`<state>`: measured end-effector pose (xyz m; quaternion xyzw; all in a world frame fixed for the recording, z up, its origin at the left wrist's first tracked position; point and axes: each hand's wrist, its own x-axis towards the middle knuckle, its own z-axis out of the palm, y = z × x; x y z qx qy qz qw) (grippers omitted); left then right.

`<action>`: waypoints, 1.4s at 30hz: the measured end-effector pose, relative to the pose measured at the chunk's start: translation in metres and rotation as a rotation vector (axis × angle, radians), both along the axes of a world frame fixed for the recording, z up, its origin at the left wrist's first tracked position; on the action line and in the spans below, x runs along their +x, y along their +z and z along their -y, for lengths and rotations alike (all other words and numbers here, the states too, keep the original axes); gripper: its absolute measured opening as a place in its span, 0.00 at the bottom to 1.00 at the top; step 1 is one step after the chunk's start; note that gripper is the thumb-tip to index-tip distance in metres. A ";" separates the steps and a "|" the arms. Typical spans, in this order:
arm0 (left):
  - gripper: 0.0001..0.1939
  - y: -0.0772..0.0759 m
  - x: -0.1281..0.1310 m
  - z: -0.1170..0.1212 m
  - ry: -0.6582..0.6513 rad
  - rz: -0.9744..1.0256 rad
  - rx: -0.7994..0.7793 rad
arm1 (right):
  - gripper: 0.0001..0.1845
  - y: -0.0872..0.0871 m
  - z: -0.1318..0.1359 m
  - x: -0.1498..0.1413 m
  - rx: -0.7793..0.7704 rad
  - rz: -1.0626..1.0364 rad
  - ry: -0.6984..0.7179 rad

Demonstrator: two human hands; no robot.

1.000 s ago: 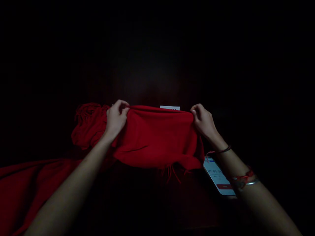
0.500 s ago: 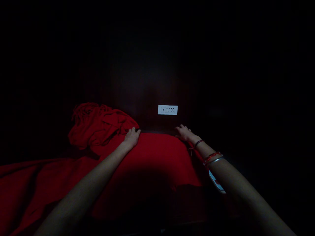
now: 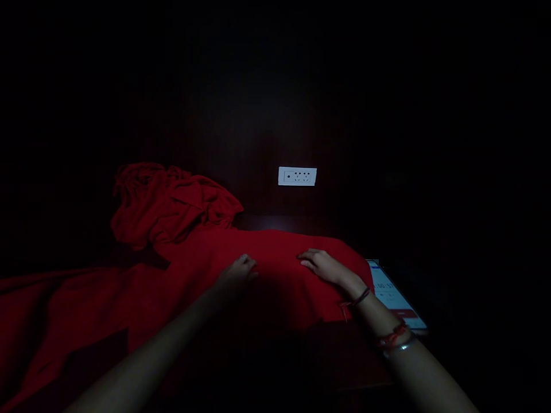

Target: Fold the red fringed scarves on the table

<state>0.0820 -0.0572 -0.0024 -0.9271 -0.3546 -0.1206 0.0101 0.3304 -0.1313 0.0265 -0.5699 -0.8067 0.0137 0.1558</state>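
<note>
A wide red cloth (image 3: 275,246) lies spread over a dark surface, its far edge fairly straight. My left hand (image 3: 238,272) is on or just over the middle of the cloth in dim light; a ring shows on one finger, and the thumb stands apart from the slightly bent fingers. To its right, my right hand (image 3: 322,265) rests palm down on the cloth with fingers stretched out toward the left. Neither hand visibly grips any fabric. Bracelets circle my right wrist and forearm. The cloth's near part disappears into shadow.
Bunched red fabric with fringe (image 3: 176,203) is heaped at the back left. Beyond the cloth, a white wall socket (image 3: 297,176) is set in a dark upright panel. A phone with a lit screen (image 3: 398,301) lies right of the cloth, partly behind my forearm. Surroundings are very dark.
Both hands have come back from the cloth's far edge to its middle, nearer to me. More of the phone now shows beside my right forearm. The view has shifted slightly.
</note>
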 end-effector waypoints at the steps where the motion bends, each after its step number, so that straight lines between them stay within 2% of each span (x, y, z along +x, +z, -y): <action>1: 0.09 0.003 0.000 0.000 0.025 -0.016 0.008 | 0.17 0.001 0.000 0.000 0.007 0.005 -0.013; 6: 0.09 0.013 0.003 0.004 0.133 -0.059 0.057 | 0.17 0.000 -0.002 0.001 0.066 0.074 -0.171; 9: 0.11 0.013 0.005 0.008 0.117 -0.077 0.025 | 0.17 -0.003 -0.004 0.000 0.038 0.151 -0.216; 13: 0.19 0.011 0.005 0.016 0.015 -0.119 -0.096 | 0.18 -0.004 -0.001 0.002 -0.104 0.199 -0.147; 16: 0.24 0.015 0.001 0.020 0.002 -0.228 -0.254 | 0.20 0.000 0.003 0.005 -0.208 0.193 -0.083; 18: 0.25 0.019 -0.002 0.020 -0.005 -0.303 -0.345 | 0.20 0.004 0.005 0.009 -0.238 0.170 -0.041; 20: 0.26 0.022 -0.005 0.018 -0.012 -0.333 -0.367 | 0.20 0.007 0.005 0.012 -0.234 0.132 -0.005; 24: 0.23 0.021 -0.007 0.016 -0.006 -0.247 -0.211 | 0.16 0.007 0.001 0.018 -0.172 0.078 -0.040; 28: 0.17 0.019 -0.004 0.013 0.193 -0.149 -0.026 | 0.16 0.000 -0.004 0.017 -0.035 0.118 -0.172; 30: 0.14 0.019 -0.003 0.009 0.221 -0.142 0.003 | 0.15 -0.003 -0.008 0.015 0.007 0.164 -0.202; 34: 0.11 0.017 0.001 0.004 0.200 -0.109 0.051 | 0.14 -0.004 -0.015 0.010 -0.013 0.254 -0.256; 38: 0.13 0.020 0.001 0.015 0.143 -0.131 0.047 | 0.15 -0.003 -0.014 0.006 -0.002 0.325 -0.284; 40: 0.16 0.028 -0.010 0.026 0.082 -0.126 0.047 | 0.14 -0.001 -0.010 0.008 0.034 0.357 -0.363; 42: 0.18 0.040 -0.034 0.034 0.079 -0.081 0.107 | 0.13 0.004 -0.005 0.018 0.085 0.382 -0.519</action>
